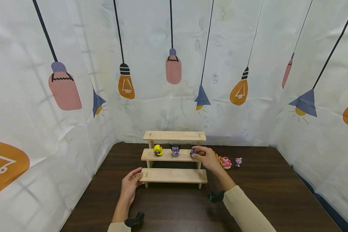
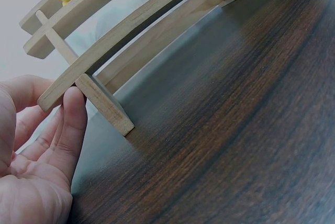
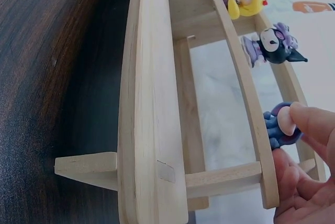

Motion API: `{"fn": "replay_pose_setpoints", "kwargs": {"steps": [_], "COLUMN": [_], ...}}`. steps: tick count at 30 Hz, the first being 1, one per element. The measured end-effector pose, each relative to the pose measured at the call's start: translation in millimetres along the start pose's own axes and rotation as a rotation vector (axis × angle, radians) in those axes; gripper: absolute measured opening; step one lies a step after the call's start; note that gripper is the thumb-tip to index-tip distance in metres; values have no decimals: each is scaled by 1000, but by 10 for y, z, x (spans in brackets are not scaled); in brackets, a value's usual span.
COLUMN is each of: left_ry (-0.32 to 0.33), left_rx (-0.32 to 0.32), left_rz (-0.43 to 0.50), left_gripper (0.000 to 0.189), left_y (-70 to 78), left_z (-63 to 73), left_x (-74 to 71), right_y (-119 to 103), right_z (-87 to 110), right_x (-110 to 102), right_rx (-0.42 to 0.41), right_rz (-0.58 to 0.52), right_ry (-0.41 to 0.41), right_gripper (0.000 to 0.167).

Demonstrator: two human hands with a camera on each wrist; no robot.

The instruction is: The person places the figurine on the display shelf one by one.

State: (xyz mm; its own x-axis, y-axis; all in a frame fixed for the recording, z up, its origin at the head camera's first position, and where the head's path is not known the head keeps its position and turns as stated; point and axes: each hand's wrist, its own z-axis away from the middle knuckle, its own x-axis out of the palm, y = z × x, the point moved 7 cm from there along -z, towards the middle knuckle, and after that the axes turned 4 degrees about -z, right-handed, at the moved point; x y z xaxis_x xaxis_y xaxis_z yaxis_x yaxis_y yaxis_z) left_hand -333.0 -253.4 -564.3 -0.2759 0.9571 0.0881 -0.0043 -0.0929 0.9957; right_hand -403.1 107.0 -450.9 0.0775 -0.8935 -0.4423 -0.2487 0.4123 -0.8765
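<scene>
A three-step wooden display shelf stands on the dark table. My left hand pinches the left end of its lowest step, thumb above and fingers beneath, as the left wrist view shows. With thumb and fingers, my right hand holds a small dark-blue figurine at the right end of the middle step. Along that same step stand a yellow-haired figurine on the left and a purple-and-black figurine in the centre. Whether the blue figurine's base bears fully on the step is hard to tell.
Right of the shelf, a pink figurine and a small pink-and-purple figurine stand on the table. An orange piece shows partly behind my right wrist. A white printed curtain hangs behind the table and at both sides.
</scene>
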Motion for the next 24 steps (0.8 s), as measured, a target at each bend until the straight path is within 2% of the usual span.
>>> {"fn": "replay_pose_setpoints", "kwargs": {"steps": [7,24], "left_ry": [-7,-11], "left_rx": [-32,-32], "left_rz": [-8,-9], "left_gripper": [42,41], "left_y": [-19,-24], "left_z": [-13,-16], "left_x": [4,7], "right_y": [-14,-16], "right_z": [8,14], "right_x": [7,2], "right_rx": [-14,-4], "right_rz": [3,8], "right_ry": [11,10], "right_gripper": [34,38]}}
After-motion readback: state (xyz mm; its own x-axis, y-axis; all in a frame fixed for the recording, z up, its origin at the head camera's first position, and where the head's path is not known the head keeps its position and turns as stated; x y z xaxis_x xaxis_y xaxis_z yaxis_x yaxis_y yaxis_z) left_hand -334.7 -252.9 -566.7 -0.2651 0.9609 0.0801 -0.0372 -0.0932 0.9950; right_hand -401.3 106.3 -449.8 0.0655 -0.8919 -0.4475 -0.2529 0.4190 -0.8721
